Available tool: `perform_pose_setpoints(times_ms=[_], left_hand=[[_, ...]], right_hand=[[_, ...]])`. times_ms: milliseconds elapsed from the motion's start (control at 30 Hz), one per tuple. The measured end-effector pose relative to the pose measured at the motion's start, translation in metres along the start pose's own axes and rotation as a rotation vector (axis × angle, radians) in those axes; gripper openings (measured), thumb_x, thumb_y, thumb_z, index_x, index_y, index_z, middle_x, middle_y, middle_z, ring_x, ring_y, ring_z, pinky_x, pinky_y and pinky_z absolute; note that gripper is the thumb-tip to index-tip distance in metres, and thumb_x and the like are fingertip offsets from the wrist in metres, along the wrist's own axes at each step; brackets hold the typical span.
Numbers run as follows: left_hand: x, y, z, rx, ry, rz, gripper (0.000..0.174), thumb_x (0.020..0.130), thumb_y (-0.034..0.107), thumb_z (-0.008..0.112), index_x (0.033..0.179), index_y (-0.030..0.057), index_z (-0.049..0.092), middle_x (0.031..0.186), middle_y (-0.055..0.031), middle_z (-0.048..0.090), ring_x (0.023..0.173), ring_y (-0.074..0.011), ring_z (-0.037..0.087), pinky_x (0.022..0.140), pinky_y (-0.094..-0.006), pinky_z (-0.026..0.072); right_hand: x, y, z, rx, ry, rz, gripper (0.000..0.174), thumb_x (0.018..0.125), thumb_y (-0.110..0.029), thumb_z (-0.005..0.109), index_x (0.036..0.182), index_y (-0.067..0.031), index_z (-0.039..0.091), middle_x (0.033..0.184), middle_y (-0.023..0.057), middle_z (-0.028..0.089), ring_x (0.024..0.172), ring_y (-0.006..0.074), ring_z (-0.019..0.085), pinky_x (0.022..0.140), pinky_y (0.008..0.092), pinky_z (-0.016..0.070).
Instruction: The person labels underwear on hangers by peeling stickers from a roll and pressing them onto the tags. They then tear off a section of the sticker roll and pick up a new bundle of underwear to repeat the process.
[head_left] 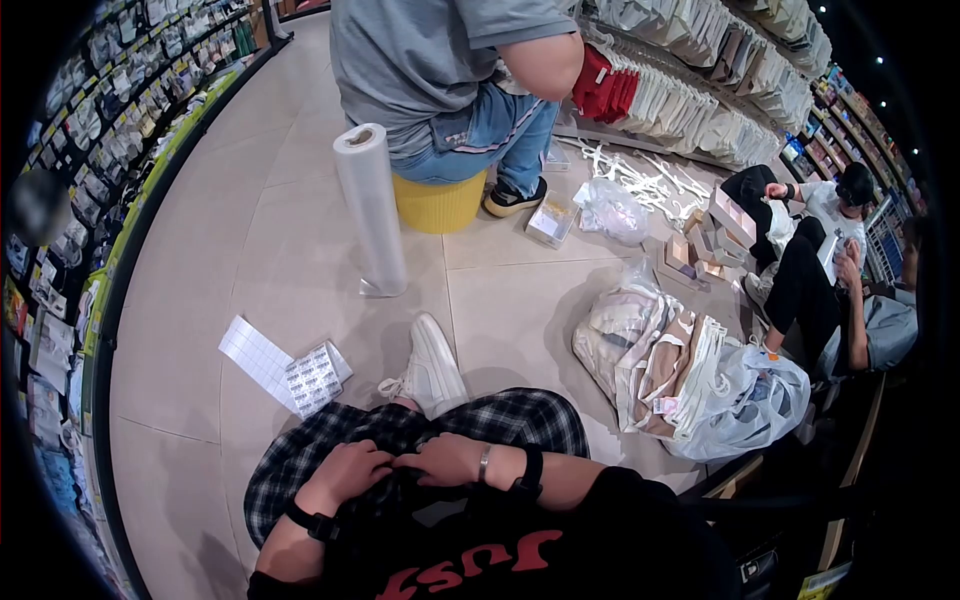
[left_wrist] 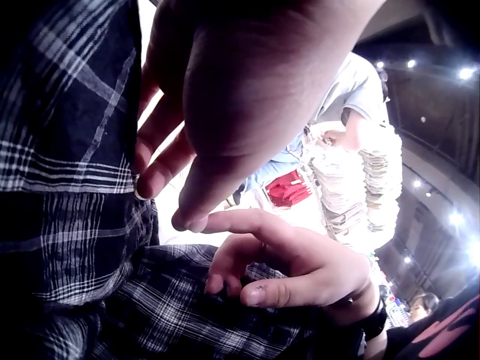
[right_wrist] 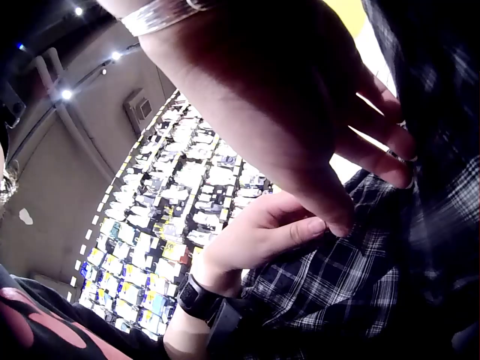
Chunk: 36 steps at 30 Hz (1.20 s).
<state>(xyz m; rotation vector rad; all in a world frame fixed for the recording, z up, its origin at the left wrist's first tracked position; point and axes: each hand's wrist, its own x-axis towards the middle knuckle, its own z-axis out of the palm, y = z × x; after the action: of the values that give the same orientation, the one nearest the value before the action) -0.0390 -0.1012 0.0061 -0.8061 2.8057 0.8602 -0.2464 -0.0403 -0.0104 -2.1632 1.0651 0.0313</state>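
My left hand point(head_left: 352, 470) and my right hand point(head_left: 446, 459) are over my lap, their fingertips meeting above the dark plaid shorts point(head_left: 520, 412). Nothing shows in either one. The left wrist view has the left hand point(left_wrist: 255, 90) large in front, its fingers loosely bent, with the right hand's point(left_wrist: 315, 266) index finger reaching its fingertip. From the other side, the right wrist view shows the right hand point(right_wrist: 270, 112) relaxed, fingers pointing down at the plaid cloth point(right_wrist: 352, 277). Just beyond my left knee lie sheets of printed labels point(head_left: 314, 378) on the floor.
A tall clear plastic roll point(head_left: 372, 220) stands beside a person on a yellow stool point(head_left: 436, 205). To the right are stuffed plastic bags point(head_left: 745, 400), small boxes point(head_left: 690, 255) and scattered white hangers point(head_left: 640, 178). Two more people sit at far right. Stocked shelves point(head_left: 60, 330) line the left side.
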Motion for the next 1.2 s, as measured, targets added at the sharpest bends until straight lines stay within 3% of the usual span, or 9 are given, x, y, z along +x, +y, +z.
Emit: perform_pose_setpoints(times_ms=[900, 1200], left_hand=[[0.0002, 0.0006, -0.001, -0.014, 0.005, 0.004, 0.019, 0.081, 0.028, 0.057, 0.094, 0.0157, 0.064, 0.082, -0.0075, 0.059, 0.077, -0.0274, 0.058, 0.069, -0.0382, 0.0478], [-0.0005, -0.0025, 0.0013, -0.002, -0.009, 0.012, 0.017, 0.081, 0.027, 0.057, 0.09, 0.015, 0.064, 0.082, -0.0066, 0.059, 0.078, -0.0264, 0.058, 0.069, -0.0376, 0.0476]], right_hand=[[-0.0006, -0.0034, -0.005, -0.003, -0.043, 0.017, 0.049, 0.083, -0.028, 0.054, 0.128, -0.0167, 0.04, 0.091, 0.016, 0.061, 0.084, 0.0328, 0.06, 0.074, 0.0419, 0.0473], [0.0009, -0.0015, -0.0021, -0.012, -0.055, 0.009, 0.048, 0.083, -0.029, 0.054, 0.129, -0.0219, 0.04, 0.095, 0.016, 0.06, 0.087, 0.0327, 0.06, 0.075, 0.0406, 0.0472]])
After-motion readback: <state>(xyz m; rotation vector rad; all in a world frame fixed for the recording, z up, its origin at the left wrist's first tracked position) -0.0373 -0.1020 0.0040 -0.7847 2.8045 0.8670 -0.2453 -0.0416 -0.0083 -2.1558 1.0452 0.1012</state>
